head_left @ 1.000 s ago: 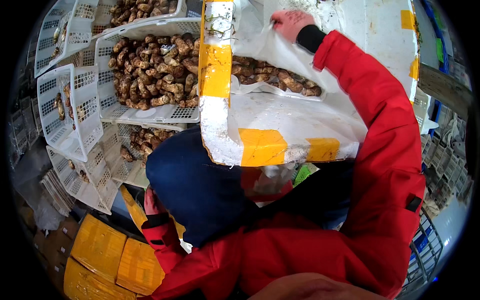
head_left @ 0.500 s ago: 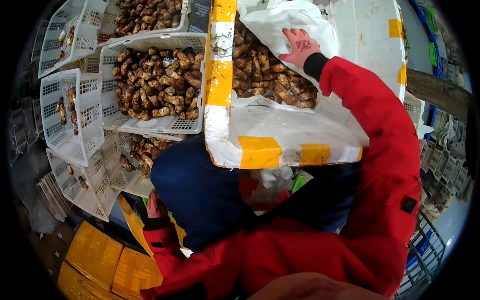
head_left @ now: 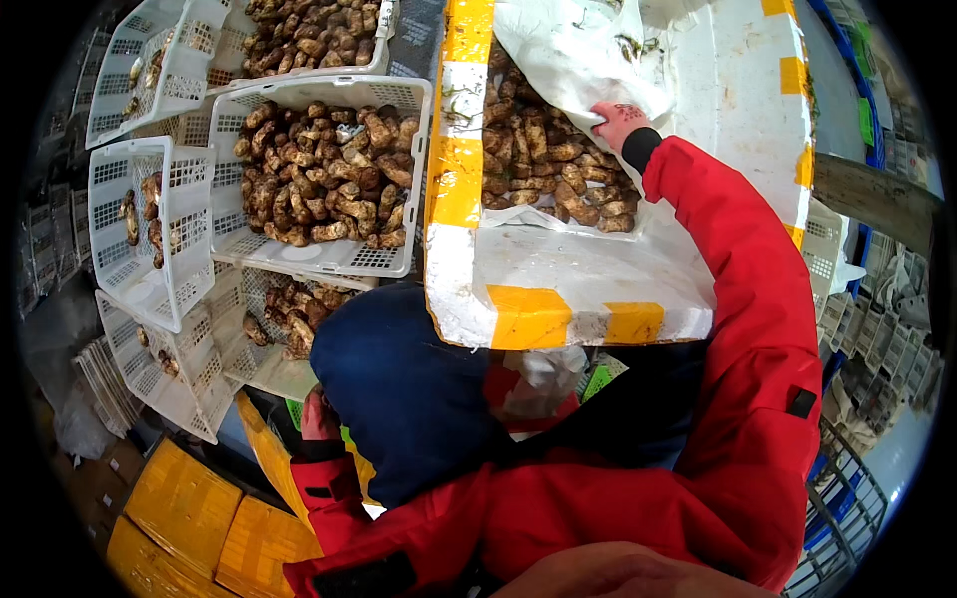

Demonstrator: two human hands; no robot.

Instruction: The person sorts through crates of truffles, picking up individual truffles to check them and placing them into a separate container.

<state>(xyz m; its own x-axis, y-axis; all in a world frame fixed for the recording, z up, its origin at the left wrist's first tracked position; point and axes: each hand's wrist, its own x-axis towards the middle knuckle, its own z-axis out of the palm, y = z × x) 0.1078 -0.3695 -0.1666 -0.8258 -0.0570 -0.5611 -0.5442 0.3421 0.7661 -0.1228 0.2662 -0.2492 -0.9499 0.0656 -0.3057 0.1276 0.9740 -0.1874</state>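
My right hand (head_left: 618, 122), in a pinkish glove, is closed on the edge of a white sheet (head_left: 588, 50). The sheet covers part of a heap of brown-and-cream mushrooms (head_left: 543, 149) in a white foam box (head_left: 588, 254) with yellow tape on its rim. The bunched sheet hides the far mushrooms. Low at the left, my left hand (head_left: 319, 417) hangs beside my bent knee, below the lowest crate; its fingers are mostly hidden, so I cannot see whether it holds anything.
White perforated crates of mushrooms stand at the left, a large one (head_left: 419, 169) against the foam box. Narrower crates (head_left: 130, 234) with a few mushrooms flank them. Yellow-taped cartons (head_left: 184, 488) lie lower left. A wire cart (head_left: 847, 498) stands lower right.
My right hand was spread flat on the sheet; now its fingers are closed on the sheet's edge, slightly nearer me. The view has shifted slightly. My left hand stays beside the knee.
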